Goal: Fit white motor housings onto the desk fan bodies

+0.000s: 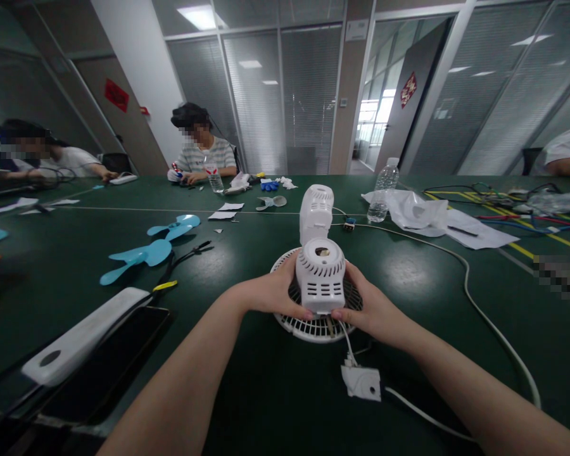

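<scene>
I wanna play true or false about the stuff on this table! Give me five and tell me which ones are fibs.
1. The left hand and right hand are around the nearer white housing. True.
2. The blue blades lie to the right of the hands. False: the blue blades are on the left.
3. A round grille is under that housing. True.
4. The tabletop is red. False: the tabletop is green.
5. A clear bottle is on the right. True.
</scene>
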`<action>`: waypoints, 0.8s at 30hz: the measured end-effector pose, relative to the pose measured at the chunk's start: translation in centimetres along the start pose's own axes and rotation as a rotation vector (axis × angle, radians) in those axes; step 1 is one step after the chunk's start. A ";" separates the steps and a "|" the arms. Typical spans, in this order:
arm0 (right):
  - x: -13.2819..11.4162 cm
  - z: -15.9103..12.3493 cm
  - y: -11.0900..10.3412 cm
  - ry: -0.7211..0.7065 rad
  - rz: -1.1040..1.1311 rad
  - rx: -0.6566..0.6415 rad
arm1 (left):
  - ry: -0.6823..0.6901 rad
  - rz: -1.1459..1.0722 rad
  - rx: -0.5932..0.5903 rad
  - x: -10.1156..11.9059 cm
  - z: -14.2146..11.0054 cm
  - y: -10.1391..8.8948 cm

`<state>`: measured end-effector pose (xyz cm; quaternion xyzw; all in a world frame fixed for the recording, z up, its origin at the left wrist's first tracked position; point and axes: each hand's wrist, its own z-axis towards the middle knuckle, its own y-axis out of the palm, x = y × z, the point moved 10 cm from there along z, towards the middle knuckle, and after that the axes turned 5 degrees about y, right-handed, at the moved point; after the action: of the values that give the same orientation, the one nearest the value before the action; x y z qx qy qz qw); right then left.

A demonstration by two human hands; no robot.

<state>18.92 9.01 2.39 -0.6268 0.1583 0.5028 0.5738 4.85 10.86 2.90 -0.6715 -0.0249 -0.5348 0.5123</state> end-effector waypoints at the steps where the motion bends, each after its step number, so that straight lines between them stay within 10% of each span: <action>1: 0.1 0.0 0.0 0.001 0.001 -0.002 | 0.001 -0.003 0.007 0.1 0.0 -0.1; 24: 0.2 0.1 -0.3 0.054 0.004 0.067 | -0.005 -0.039 0.072 -0.2 0.4 -0.3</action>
<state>19.20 9.30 2.45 -0.6203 0.1917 0.4812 0.5890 4.88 11.37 2.98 -0.6534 -0.0583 -0.5416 0.5256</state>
